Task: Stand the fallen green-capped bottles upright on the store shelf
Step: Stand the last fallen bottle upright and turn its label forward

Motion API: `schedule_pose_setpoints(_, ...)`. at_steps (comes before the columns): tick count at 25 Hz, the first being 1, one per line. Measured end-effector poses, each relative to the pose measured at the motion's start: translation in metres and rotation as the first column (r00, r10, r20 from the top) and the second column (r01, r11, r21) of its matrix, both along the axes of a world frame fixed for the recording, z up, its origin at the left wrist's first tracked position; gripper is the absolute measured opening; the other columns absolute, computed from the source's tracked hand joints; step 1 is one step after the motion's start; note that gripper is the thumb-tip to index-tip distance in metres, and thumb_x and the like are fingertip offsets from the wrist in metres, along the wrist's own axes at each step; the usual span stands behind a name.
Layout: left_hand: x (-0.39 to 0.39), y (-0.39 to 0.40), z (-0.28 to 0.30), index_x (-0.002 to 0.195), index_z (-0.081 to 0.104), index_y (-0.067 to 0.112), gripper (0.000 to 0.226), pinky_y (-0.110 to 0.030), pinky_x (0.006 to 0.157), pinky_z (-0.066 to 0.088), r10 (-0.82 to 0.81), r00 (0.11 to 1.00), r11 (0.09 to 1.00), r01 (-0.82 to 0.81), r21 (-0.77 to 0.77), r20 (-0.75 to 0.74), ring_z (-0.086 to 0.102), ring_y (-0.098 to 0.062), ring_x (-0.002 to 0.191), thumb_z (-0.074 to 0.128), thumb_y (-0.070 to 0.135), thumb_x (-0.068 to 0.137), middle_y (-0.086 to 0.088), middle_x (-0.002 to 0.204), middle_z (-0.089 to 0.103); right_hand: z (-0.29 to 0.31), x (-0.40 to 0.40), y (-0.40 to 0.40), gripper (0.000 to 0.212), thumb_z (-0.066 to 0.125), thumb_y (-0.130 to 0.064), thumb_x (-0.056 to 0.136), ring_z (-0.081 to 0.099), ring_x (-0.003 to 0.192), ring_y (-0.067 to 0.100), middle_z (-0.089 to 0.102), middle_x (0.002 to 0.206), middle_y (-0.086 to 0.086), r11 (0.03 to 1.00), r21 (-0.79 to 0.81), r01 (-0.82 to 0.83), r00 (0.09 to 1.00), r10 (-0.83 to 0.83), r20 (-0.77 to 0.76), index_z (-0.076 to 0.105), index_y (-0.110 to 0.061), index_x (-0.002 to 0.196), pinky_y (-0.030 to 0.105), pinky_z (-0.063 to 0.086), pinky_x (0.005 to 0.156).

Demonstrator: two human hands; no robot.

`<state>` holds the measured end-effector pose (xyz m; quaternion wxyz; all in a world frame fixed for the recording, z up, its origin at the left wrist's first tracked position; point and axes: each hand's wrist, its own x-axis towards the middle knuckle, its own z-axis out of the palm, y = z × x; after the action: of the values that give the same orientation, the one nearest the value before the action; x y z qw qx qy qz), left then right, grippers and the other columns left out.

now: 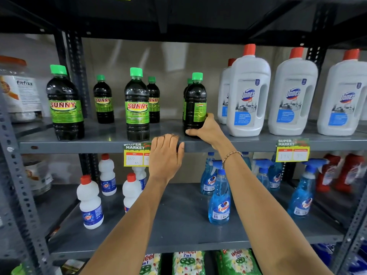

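Right hand (206,130) wrapped around upright green-capped bottle (195,104) on grey metal shelf (79,144).
Left hand (165,155) loosely spread, fingertips on shelf edge, holding nothing; store aisle.

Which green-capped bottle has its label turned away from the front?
The rightmost front bottle, held low by the right hand beside the white Domex jugs. Its label faces sideways; the other front bottles show SUNNY head-on.

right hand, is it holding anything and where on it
The right hand grips the rightmost front green-capped bottle low on its body, near the base. The left hand holds nothing; it rests on the shelf edge.
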<state>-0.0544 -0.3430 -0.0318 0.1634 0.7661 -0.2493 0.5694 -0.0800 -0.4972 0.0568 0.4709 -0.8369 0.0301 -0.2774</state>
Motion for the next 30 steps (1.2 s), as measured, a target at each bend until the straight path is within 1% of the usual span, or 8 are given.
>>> schedule_pose_setpoints(3, 0.0, 0.0, 0.0, 0.101, 0.06, 0.008, 0.034, -0.035, 0.083, 0.036, -0.015, 1.0, 1.0, 0.015, 0.0, -0.003, 0.053, -0.026, 0.083, 0.037, 0.033, 0.099, -0.008, 0.096, 0.062, 0.0, -0.001, -0.002, 0.086, 0.08, -0.014, 0.069, 0.052, 0.106, 0.016, 0.052, 0.114, 0.001, 0.999, 0.031, -0.021, 1.0, 0.022, -0.012, 0.026, -0.005, 0.136, 0.025, 0.04, 0.083)
schedule_pose_setpoints(8, 0.001, 0.001, 0.0, 0.101, 0.06, 0.008, 0.032, -0.035, 0.084, 0.036, -0.02, 1.0, 1.0, 0.02, 0.003, -0.017, 0.053, -0.027, 0.084, 0.04, 0.032, 0.098, -0.008, 0.098, 0.062, -0.002, 0.0, 0.005, 0.083, 0.085, -0.026, 0.064, 0.051, 0.113, 0.023, 0.049, 0.127, 0.01, 0.984, -0.115, 0.136, 0.991, -0.134, 0.025, 0.036, -0.004, 0.128, 0.034, 0.046, 0.093)
schedule_pose_setpoints(12, 0.001, 0.001, -0.001, 0.102, 0.06, 0.008, 0.033, -0.036, 0.084, 0.036, -0.015, 0.999, 1.0, 0.016, 0.011, -0.035, 0.053, -0.028, 0.084, 0.039, 0.032, 0.099, -0.009, 0.099, 0.062, 0.0, 0.0, 0.0, 0.07, 0.078, -0.015, 0.069, 0.055, 0.113, 0.024, 0.055, 0.115, 0.008, 0.996, -0.07, 0.06, 0.997, -0.063, -0.052, 0.037, -0.005, 0.124, 0.029, 0.044, 0.082)
schedule_pose_setpoints(15, 0.001, 0.001, -0.001, 0.102, 0.061, 0.007, 0.033, -0.036, 0.084, 0.037, -0.018, 0.999, 1.0, 0.018, 0.009, -0.029, 0.054, -0.028, 0.085, 0.04, 0.032, 0.099, -0.009, 0.099, 0.063, -0.002, 0.0, 0.004, 0.078, 0.083, -0.03, 0.066, 0.053, 0.112, 0.024, 0.054, 0.121, 0.01, 0.973, -0.169, 0.157, 0.987, -0.161, -0.016, 0.038, -0.005, 0.124, 0.036, 0.047, 0.092)
schedule_pose_setpoints(19, 0.001, 0.001, -0.001, 0.102, 0.061, 0.008, 0.035, -0.036, 0.085, 0.037, -0.016, 0.999, 1.0, 0.016, 0.014, -0.041, 0.054, -0.028, 0.086, 0.037, 0.033, 0.099, -0.009, 0.1, 0.063, -0.001, 0.001, 0.002, 0.07, 0.08, -0.024, 0.069, 0.057, 0.112, 0.025, 0.058, 0.117, 0.008, 0.995, -0.034, 0.093, 0.995, -0.094, -0.034, 0.039, -0.006, 0.123, 0.032, 0.047, 0.087)
schedule_pose_setpoints(24, 0.003, 0.0, -0.002, 0.102, 0.061, 0.008, 0.034, -0.036, 0.084, 0.037, -0.012, 1.0, 1.0, 0.012, 0.01, -0.015, 0.055, -0.028, 0.086, 0.038, 0.033, 0.099, -0.009, 0.1, 0.063, -0.004, 0.002, 0.007, 0.071, 0.08, -0.046, 0.066, 0.06, 0.105, 0.024, 0.062, 0.114, 0.009, 0.958, -0.211, 0.194, 0.981, -0.193, 0.024, 0.052, -0.007, 0.119, 0.037, 0.05, 0.09)
schedule_pose_setpoints(27, 0.002, 0.0, -0.001, 0.102, 0.061, 0.008, 0.034, -0.037, 0.084, 0.037, -0.013, 1.0, 1.0, 0.014, 0.009, -0.018, 0.055, -0.028, 0.085, 0.038, 0.033, 0.099, -0.009, 0.1, 0.063, 0.001, 0.002, 0.002, 0.06, 0.078, -0.026, 0.069, 0.061, 0.107, 0.025, 0.065, 0.113, 0.01, 0.994, -0.082, 0.07, 0.995, -0.076, -0.069, 0.053, -0.007, 0.12, 0.042, 0.05, 0.095)
schedule_pose_setpoints(30, -0.001, 0.0, 0.0, 0.101, 0.061, 0.007, 0.034, -0.037, 0.084, 0.037, -0.011, 1.0, 1.0, 0.011, 0.012, -0.023, 0.055, -0.028, 0.085, 0.038, 0.032, 0.099, -0.009, 0.099, 0.064, -0.003, 0.0, 0.004, 0.072, 0.082, -0.032, 0.067, 0.057, 0.108, 0.023, 0.06, 0.117, 0.007, 0.972, -0.18, 0.149, 0.987, -0.158, -0.035, 0.045, -0.006, 0.123, 0.038, 0.048, 0.093)
